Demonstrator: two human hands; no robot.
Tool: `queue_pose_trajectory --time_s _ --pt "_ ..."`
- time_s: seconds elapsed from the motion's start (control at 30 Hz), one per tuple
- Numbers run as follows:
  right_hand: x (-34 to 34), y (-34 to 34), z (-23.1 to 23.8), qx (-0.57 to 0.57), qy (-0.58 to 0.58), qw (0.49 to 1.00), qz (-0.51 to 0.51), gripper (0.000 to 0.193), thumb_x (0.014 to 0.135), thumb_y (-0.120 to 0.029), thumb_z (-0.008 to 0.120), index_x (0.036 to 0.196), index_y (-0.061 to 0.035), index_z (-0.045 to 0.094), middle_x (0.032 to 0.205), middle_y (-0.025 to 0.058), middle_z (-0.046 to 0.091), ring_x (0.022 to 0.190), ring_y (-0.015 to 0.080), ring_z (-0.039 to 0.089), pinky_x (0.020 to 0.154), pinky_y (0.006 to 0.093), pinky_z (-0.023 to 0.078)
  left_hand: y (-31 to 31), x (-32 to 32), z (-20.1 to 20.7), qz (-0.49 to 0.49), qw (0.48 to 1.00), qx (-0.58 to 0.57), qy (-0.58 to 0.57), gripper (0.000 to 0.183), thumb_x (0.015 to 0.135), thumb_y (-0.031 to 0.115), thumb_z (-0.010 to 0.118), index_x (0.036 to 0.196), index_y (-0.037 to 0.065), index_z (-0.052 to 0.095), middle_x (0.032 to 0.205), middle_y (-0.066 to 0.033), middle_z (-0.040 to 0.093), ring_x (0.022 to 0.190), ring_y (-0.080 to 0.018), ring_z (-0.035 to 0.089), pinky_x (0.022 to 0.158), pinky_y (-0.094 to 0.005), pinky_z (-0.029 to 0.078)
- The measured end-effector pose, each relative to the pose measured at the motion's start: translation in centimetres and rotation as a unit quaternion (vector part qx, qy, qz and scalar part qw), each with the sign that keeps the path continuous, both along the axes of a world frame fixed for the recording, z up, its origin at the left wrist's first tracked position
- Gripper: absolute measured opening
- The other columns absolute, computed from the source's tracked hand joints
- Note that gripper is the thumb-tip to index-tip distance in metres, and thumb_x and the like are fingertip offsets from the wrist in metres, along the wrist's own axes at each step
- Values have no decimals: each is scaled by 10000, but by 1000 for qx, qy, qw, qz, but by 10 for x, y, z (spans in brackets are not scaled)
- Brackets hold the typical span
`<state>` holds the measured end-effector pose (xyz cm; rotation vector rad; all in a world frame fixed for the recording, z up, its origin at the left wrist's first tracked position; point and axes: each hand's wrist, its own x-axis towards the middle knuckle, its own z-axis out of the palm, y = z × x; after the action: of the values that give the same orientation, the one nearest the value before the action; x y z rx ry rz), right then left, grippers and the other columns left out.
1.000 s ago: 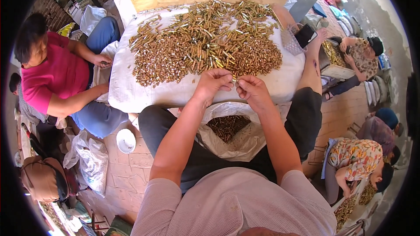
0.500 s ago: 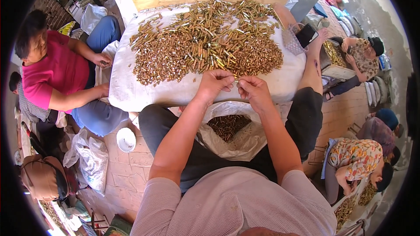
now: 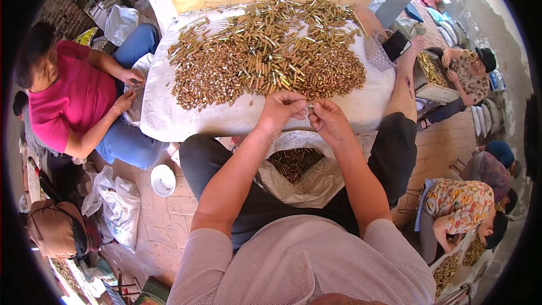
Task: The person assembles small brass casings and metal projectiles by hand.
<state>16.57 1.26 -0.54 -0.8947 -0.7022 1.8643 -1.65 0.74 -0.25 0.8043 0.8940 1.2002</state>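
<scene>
Fingers (image 3: 293, 101) of left hand (image 3: 278, 114) and right hand (image 3: 331, 123), closed together on a small, shiny, silvery piece (image 3: 310, 106); probably light, stiff, slippery, best held by its ends. Just beyond, heaped on white-clothed tabletop (image 3: 217, 121): brass-coloured metal cylinders (image 3: 262, 62).

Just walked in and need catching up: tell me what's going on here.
Someone's left hand and right hand meet over the near edge of a white-covered surface, pinching a small metal piece. Beyond lie heaps of gold-coloured metal parts. Below, an open white sack holds darker pieces. A co-worker in pink sits at left.
</scene>
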Motion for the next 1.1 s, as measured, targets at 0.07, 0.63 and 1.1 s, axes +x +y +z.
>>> queue_pose_trajectory --time_s 0.07,0.63,1.1 --pt "-2 -2 0 -4 14 1000 0 133 920 -145 683 1002 -53 635 801 33 649 666 110 605 551 225 473 -1 3 -2 4 1000 -6 -19 133 876 39 711 994 -17 688 849 -88 700 712 -155 671 643 -282 577" --pt "4 7 18 150 -284 889 326 114 904 -113 649 938 -7 675 691 24 608 625 115 588 533 248 451 15 -65 34 151 982 25 110 120 914 123 683 991 31 694 770 4 641 616 -64 532 521 -229 435" --pt "-152 16 -36 487 -648 570 135 112 837 -124 626 902 -36 652 909 194 634 808 376 654 701 457 517 29 -100 13 270 896 73 345 139 833 91 708 942 5 715 740 -88 685 625 -175 636 603 -318 511"
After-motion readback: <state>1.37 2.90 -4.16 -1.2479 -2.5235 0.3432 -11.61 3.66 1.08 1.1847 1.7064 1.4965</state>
